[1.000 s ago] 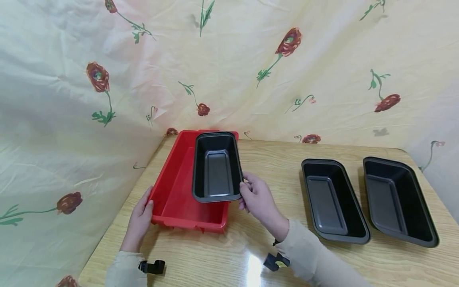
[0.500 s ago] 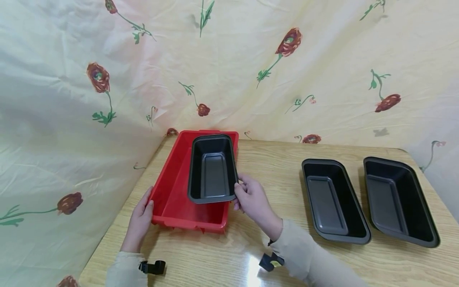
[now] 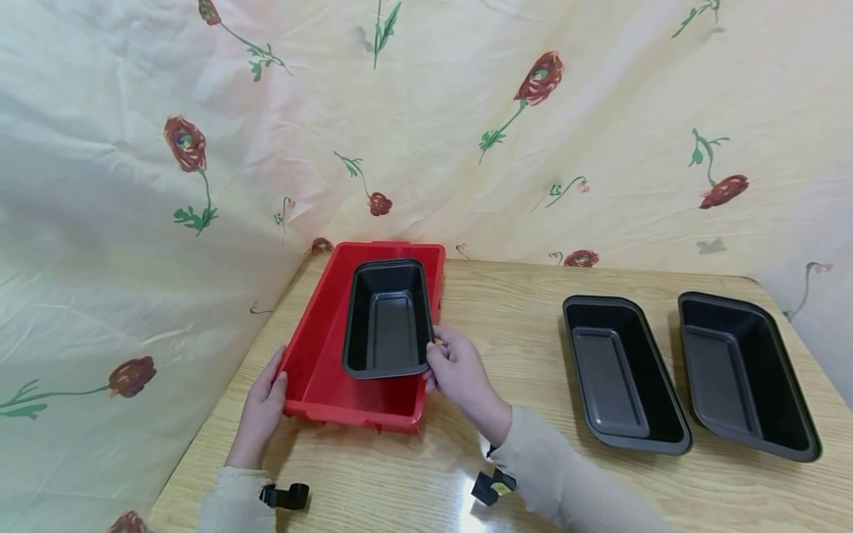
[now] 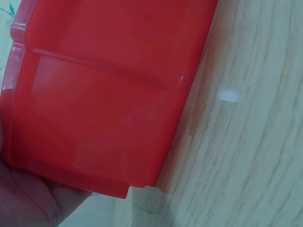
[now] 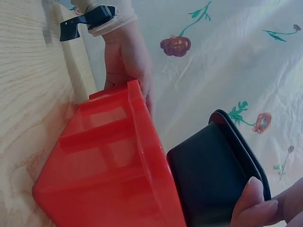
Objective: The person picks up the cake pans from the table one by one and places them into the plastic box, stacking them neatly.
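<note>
Three black pans, one red tray (image 3: 323, 377), two hands. One pan (image 3: 389, 333) is in the right hand (image 3: 463, 374), whose grip pinches it by the near right corner, thumb over the rim. That pan is above the tray, toward its right side; whether its underside touches the tray I cannot tell. The left hand (image 3: 260, 411) rests against the tray's near left corner; its fingers are partly hidden, so I cannot tell how far that grip curls round.

The other two pans are on the bench (image 3: 500, 303) to the right: the middle pan (image 3: 613, 381) and the right pan (image 3: 740, 377), side by side, a narrow gap between, both mouth up.

Edges: the tray's far end is near the bench's back edge, where the flowered cloth (image 3: 426, 133) hangs; its left side is near the bench's left edge, with cloth there too. The right pan is close to the bench's right edge. Room: a broad strip of wood separates tray from middle pan, and more wood runs before the tray. Inside the tray, red floor shows left of the held pan and toward the near end.
</note>
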`<action>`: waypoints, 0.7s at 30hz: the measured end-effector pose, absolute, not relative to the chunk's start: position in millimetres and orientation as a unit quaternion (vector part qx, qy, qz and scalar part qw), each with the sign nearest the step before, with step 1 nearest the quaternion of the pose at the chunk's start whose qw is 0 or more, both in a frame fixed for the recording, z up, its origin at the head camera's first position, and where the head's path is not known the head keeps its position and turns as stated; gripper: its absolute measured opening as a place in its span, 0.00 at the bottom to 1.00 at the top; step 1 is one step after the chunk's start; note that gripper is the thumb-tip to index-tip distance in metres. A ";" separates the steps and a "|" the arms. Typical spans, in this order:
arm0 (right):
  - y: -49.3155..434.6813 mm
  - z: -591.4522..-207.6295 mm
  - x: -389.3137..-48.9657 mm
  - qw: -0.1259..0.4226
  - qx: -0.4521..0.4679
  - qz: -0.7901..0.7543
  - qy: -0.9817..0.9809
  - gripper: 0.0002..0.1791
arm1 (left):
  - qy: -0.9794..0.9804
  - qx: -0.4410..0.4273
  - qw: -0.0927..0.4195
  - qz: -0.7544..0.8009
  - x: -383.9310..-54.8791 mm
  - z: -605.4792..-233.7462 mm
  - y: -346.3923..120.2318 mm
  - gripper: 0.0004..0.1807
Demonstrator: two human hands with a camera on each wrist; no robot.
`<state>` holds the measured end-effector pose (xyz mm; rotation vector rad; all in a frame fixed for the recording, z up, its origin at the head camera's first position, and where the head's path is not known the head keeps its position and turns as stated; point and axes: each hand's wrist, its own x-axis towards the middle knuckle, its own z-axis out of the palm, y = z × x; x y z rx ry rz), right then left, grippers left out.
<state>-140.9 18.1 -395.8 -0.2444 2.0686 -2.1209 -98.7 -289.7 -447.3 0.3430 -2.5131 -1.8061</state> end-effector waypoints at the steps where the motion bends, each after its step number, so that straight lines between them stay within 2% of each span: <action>1: 17.2 -396.3 -141.0 0.082 -0.084 -0.710 0.694 0.25 | -0.807 0.110 0.013 -0.579 -98.6 -447.2 -289.8 0.29; 13: 6.3 -404.8 -147.5 0.075 -0.092 -0.706 0.698 0.21 | -0.810 0.114 0.015 -0.576 -98.7 -448.4 -290.7 0.29; 21: -0.5 -409.2 -151.3 0.085 -0.068 -0.686 0.719 0.21 | -0.807 0.112 0.022 -0.580 -99.9 -449.9 -290.8 0.29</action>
